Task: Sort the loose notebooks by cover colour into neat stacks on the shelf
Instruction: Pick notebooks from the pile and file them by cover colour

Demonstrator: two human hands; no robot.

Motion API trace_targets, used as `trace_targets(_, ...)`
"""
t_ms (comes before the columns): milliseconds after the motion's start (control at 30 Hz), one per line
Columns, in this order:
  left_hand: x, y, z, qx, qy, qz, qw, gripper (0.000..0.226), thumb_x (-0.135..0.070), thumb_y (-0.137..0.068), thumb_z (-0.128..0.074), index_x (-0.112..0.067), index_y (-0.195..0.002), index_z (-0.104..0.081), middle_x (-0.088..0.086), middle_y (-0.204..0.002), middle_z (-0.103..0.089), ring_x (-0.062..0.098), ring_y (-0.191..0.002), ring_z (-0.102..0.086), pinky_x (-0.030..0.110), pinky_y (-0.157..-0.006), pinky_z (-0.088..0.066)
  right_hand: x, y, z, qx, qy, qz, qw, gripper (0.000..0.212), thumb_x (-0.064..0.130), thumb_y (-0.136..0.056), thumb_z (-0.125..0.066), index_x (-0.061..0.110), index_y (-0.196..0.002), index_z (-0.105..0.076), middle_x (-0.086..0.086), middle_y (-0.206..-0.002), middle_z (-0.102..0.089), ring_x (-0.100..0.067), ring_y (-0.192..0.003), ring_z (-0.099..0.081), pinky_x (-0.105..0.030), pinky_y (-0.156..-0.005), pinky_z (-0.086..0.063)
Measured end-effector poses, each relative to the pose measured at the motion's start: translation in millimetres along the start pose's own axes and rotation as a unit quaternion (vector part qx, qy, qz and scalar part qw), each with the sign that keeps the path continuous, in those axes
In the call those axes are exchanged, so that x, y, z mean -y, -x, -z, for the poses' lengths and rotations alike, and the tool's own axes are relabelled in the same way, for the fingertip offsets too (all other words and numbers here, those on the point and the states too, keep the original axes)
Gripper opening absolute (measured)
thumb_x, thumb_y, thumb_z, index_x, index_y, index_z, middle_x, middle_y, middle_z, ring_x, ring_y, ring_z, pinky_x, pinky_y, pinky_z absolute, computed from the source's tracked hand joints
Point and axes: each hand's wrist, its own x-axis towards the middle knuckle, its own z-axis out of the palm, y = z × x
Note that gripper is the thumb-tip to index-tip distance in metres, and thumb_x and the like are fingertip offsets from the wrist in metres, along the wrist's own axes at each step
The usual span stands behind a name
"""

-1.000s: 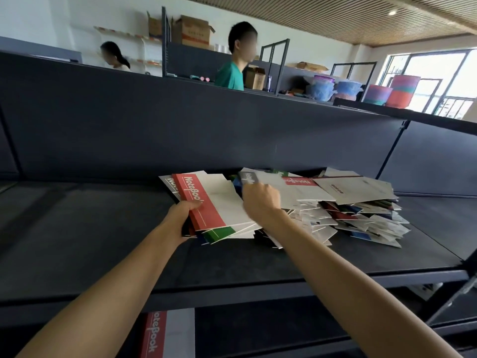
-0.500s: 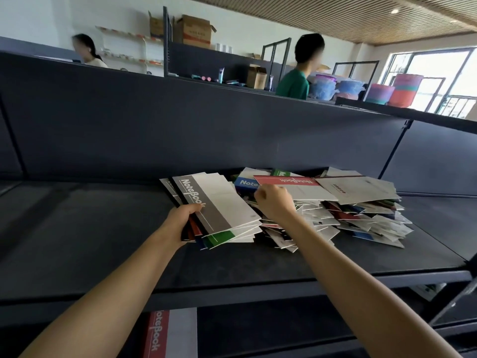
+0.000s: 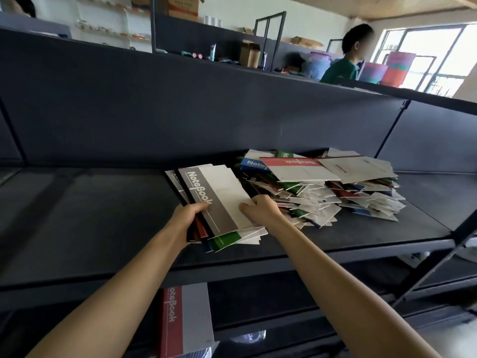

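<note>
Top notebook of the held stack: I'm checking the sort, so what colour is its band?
Grey with white lettering; the top notebook shows best in the head view.

- The grey notebook (image 3: 214,197) has a grey spine band printed "NoteBook" and is otherwise white. It tops a small fanned stack (image 3: 232,237) near the front of the dark shelf (image 3: 90,215), lying at a slant.
- Red, green and dark blue bands peek from the stack's near edge.
- The left hand (image 3: 188,220) grips the stack's left edge; the right hand (image 3: 260,210) curls its fingers at the grey notebook's right edge.
- Just right lies the loose heap (image 3: 335,200), splayed and jumbled.
- A red notebook (image 3: 296,166) lies on top of the heap, beside a blue notebook (image 3: 251,164).
</note>
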Motion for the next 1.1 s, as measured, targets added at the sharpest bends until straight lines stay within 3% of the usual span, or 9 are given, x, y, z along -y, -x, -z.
trace_targets(233, 8, 36, 0, 0.063, 0.06, 0.018, 0.996, 0.04, -0.041, -0.098, -0.043, -0.011, -0.124, -0.05, 0.003, -0.114, -0.06, 0.026, -0.101, -0.059, 0.032, -0.062, -0.047, -9, 37, -3, -0.039, -0.156, -0.084, 0.983, 0.022, 0.019, -0.082, -0.072, 0.008, -0.073, -0.056, -0.005, -0.066, -0.056, -0.015, -0.054, -0.049, -0.024, -0.049, -0.037)
trace_targets(367, 17, 60, -2, 0.076, 0.096, 0.02, 0.992, 0.032, -0.039, -0.101, -0.037, -0.016, -0.117, -0.051, 0.005, -0.104, -0.063, 0.022, -0.1, -0.057, 0.033, -0.069, -0.047, -14, 59, 2, -0.048, -0.163, -0.088, 0.982, 0.027, 0.017, -0.083, -0.071, 0.011, -0.067, -0.05, -0.003, -0.065, -0.054, -0.014, -0.054, -0.048, -0.024, -0.047, -0.036)
trace_targets(467, 29, 75, -8, 0.065, 0.079, 0.019, 0.995, 0.03, -0.038, -0.098, -0.045, -0.016, -0.114, -0.056, 0.008, -0.113, -0.065, 0.022, -0.092, -0.062, 0.035, -0.073, -0.049, -24, 76, 7, -0.049, -0.162, -0.083, 0.982, 0.025, 0.016, -0.083, -0.07, 0.008, -0.073, -0.049, -0.008, -0.078, -0.058, -0.018, -0.064, -0.054, -0.024, -0.051, -0.04)
trace_targets(567, 45, 104, -22, 0.017, 0.036, 0.003, 0.999, 0.015, -0.032, -0.097, -0.048, -0.018, -0.099, -0.051, -0.001, -0.09, -0.059, 0.012, -0.071, -0.053, 0.026, -0.058, -0.041, -41, 99, 15, -0.055, -0.183, -0.076, 0.979, 0.024, 0.014, -0.083, -0.07, 0.006, -0.099, -0.054, -0.01, -0.09, -0.059, -0.023, -0.076, -0.059, -0.029, -0.061, -0.047)
trace_targets(667, 75, 124, -41, 0.007, 0.01, 0.0, 1.0, 0.012, -0.029, -0.094, -0.053, -0.018, -0.099, -0.051, 0.003, -0.099, -0.061, 0.013, -0.074, -0.055, 0.027, -0.062, -0.042, -72, 124, 27, -0.055, -0.188, -0.081, 0.977, 0.025, 0.013, -0.084, -0.068, 0.008, -0.096, -0.046, -0.009, -0.095, -0.057, -0.029, -0.094, -0.062, -0.035, -0.076, -0.051)
trace_targets(767, 114, 151, -66, -0.005, 0.008, 0.013, 1.0, 0.008, -0.026, -0.094, -0.053, -0.018, -0.098, -0.053, -0.002, -0.083, -0.058, 0.012, -0.07, -0.054, 0.025, -0.059, -0.04, -112, 153, 36, -0.046, -0.176, -0.086, 0.979, 0.026, 0.012, -0.084, -0.067, 0.006, -0.102, -0.049, -0.011, -0.099, -0.058, -0.029, -0.095, -0.061, -0.033, -0.076, -0.051)
trace_targets(833, 141, 169, -78, -0.009, -0.003, 0.032, 0.999, 0.009, -0.026, -0.093, -0.055, -0.018, -0.096, -0.052, -0.001, -0.09, -0.059, 0.015, -0.074, -0.053, 0.028, -0.069, -0.04, -140, 174, 37, -0.035, -0.163, -0.088, 0.982, 0.02, 0.011, -0.085, -0.066, 0.005, -0.099, -0.053, -0.009, -0.097, -0.059, -0.027, -0.091, -0.061, -0.03, -0.074, -0.05)
trace_targets(967, 195, 191, -82, 0.012, -0.013, 0.077, 0.997, 0.034, -0.027, -0.091, -0.059, -0.011, -0.12, -0.053, 0.005, -0.132, -0.054, 0.025, -0.115, -0.052, 0.037, -0.097, -0.041, -189, 209, 27, -0.009, -0.133, -0.105, 0.985, 0.011, 0.011, -0.083, -0.063, 0.009, -0.086, -0.053, -0.006, -0.092, -0.059, -0.022, -0.082, -0.058, -0.029, -0.07, -0.049)
trace_targets(1100, 229, 211, -82, 0.008, -0.013, 0.101, 0.995, 0.021, -0.017, -0.096, -0.052, -0.015, -0.116, -0.048, 0.0, -0.118, -0.055, 0.019, -0.1, -0.05, 0.033, -0.084, -0.04, -225, 228, 3, 0.021, -0.132, -0.126, 0.983, 0.014, 0.01, -0.083, -0.063, 0.009, -0.093, -0.054, -0.008, -0.096, -0.061, -0.024, -0.083, -0.059, -0.032, -0.072, -0.053)
